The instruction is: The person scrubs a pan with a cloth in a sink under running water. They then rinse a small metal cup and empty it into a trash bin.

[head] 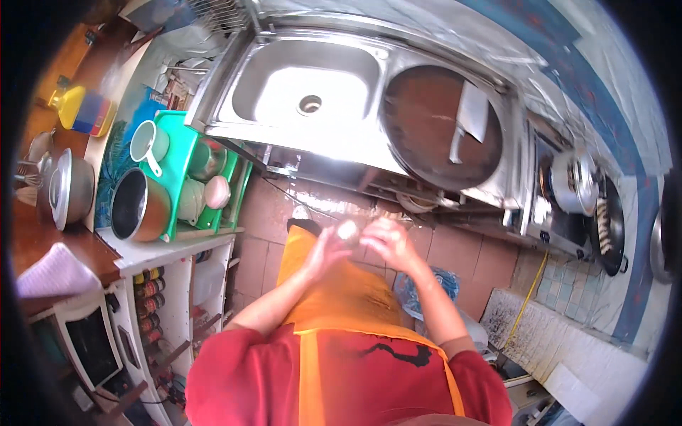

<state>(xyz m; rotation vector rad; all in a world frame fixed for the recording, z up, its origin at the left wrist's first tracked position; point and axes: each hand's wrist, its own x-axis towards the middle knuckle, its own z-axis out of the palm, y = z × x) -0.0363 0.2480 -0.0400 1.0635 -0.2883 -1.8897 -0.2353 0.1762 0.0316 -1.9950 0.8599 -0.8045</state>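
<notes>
My left hand (326, 252) is in front of my orange apron (341, 298), holding a small shiny round object (347, 230) that is too blurred and glaring to name exactly. Close to its right side is my right hand (390, 244), fingers curled. Whether those fingers grip anything is hidden by blur. Beyond both hands stands a steel sink (240, 120) with a bare basin. On its drainboard lies a large round dark board (421, 122), and a cleaver (473, 114) rests across its right part.
At left, a green rack (178, 133) carries a white dipper (149, 142) and a dark-lined pot (130, 205). A lidded pot (573, 181) sits on the stove at right, beside a black pan (615, 229). A blue plastic bag (445, 282) is on the tiled floor.
</notes>
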